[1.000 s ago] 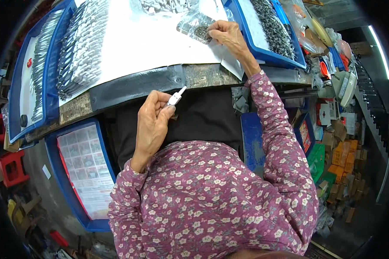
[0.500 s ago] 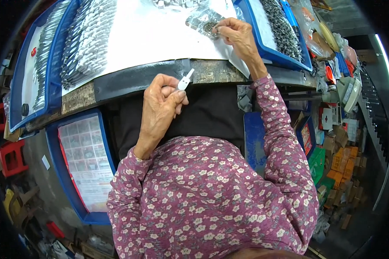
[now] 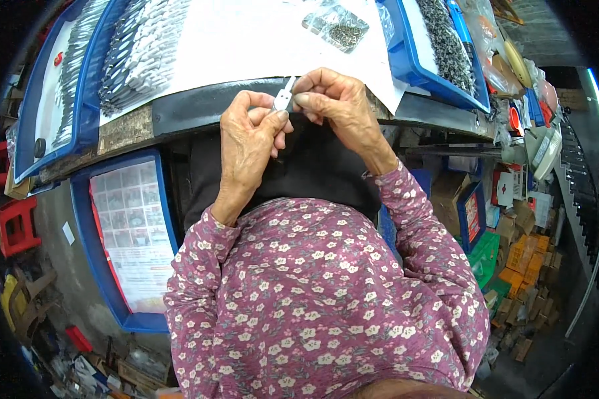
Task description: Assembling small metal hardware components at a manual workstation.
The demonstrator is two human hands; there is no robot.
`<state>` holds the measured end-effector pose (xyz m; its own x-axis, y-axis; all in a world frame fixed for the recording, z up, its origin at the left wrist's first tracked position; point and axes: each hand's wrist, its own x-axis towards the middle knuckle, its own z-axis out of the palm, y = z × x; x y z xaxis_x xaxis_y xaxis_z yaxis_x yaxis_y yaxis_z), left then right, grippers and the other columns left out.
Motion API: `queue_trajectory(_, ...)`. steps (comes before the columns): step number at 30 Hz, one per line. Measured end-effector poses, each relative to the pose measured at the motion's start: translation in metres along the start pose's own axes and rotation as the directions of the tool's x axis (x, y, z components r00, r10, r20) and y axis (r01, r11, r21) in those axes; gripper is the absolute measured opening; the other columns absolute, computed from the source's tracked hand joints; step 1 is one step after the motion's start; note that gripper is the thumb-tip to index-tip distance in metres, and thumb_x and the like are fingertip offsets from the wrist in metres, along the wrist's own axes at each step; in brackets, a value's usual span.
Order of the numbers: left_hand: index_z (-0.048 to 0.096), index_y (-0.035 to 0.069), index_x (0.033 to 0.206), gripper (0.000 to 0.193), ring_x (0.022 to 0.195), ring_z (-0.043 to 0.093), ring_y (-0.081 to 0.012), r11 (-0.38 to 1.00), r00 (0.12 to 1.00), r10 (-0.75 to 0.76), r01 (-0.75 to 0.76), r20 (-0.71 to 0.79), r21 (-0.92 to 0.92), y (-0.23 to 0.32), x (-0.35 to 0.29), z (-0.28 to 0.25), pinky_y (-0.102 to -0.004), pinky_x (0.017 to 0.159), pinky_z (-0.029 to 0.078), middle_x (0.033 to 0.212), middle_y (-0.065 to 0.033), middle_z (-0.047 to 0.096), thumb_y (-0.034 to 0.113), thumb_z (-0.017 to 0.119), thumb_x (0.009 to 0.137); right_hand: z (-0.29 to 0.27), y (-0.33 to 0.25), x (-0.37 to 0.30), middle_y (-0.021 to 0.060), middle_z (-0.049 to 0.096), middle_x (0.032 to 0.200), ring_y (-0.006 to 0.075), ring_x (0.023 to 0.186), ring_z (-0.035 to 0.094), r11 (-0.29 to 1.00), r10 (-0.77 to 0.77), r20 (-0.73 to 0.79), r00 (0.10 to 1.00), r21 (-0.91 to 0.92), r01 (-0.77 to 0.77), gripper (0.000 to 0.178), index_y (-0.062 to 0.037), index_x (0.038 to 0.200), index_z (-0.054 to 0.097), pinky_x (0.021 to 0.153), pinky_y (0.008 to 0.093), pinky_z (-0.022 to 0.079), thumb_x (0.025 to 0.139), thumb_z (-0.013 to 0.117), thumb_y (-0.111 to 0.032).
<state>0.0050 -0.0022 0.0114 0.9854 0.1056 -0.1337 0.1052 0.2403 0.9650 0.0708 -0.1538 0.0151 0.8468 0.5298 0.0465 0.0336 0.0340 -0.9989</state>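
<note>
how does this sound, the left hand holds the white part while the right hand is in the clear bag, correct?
Not quite: the head view shows the right hand beside the white part, away from the clear bag. The left hand does hold the white part.

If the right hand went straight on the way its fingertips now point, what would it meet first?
The right hand would most likely first meet the small white part held by the left hand; whether it already touches that part is unclear.
</note>
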Motion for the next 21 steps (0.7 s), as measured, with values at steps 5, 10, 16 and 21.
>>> queue_trajectory(5, 0.048, 0.000, 0.088, 0.009, 0.049, 0.050, -0.0041, 0.996, 0.999, 0.032, -0.029, -0.031, 0.088, -0.002, 0.001, 0.000, -0.0156, 0.040, 0.038, 0.064, -0.0052, 0.059, 0.002, 0.055, 0.082, 0.005, 0.006, 0.000, 0.0034, 0.058, 0.073, 0.0052, 0.056, 0.049, 0.995, 0.020, -0.019, 1.000, 0.099, -0.018, 0.016, 0.0021, 0.091, 0.057, 0.048, 0.0152, 0.038, 0.082, 0.060, -0.010)
queue_trajectory(10, 0.048, 0.000, 0.087, 0.008, 0.050, 0.050, -0.0038, 0.987, 0.995, 0.082, -0.073, -0.056, 0.144, -0.004, 0.001, 0.002, -0.0152, 0.041, 0.039, 0.065, -0.0046, 0.059, 0.002, 0.054, 0.082, 0.007, 0.008, 0.001, 0.0039, 0.057, 0.071, 0.0056, 0.055, 0.049, 0.989, 0.044, -0.015, 0.999, 0.145, -0.042, 0.015, 0.0026, 0.092, 0.055, 0.048, 0.0155, 0.038, 0.082, 0.060, -0.008)
queue_trajectory(16, 0.048, 0.000, 0.086, 0.007, 0.051, 0.049, -0.0034, 0.953, 0.982, 0.166, -0.136, -0.092, 0.269, -0.011, 0.004, 0.005, -0.0152, 0.043, 0.039, 0.066, -0.0042, 0.059, 0.001, 0.054, 0.082, 0.006, 0.012, 0.001, 0.0057, 0.058, 0.072, 0.0057, 0.054, 0.048, 0.987, 0.042, -0.031, 0.999, 0.157, -0.037, 0.014, 0.0023, 0.091, 0.055, 0.048, 0.0154, 0.038, 0.082, 0.060, -0.008)
queue_trajectory(21, 0.048, 0.000, 0.086, 0.007, 0.051, 0.050, -0.0040, 0.938, 0.977, 0.189, -0.148, -0.103, 0.314, -0.013, 0.004, 0.006, -0.0158, 0.044, 0.040, 0.067, -0.0048, 0.060, -0.001, 0.054, 0.081, 0.007, 0.014, 0.000, 0.0055, 0.059, 0.071, 0.0053, 0.054, 0.048, 0.990, 0.056, -0.087, 0.995, 0.135, -0.044, 0.012, 0.0014, 0.090, 0.055, 0.047, 0.0151, 0.037, 0.082, 0.060, -0.007)
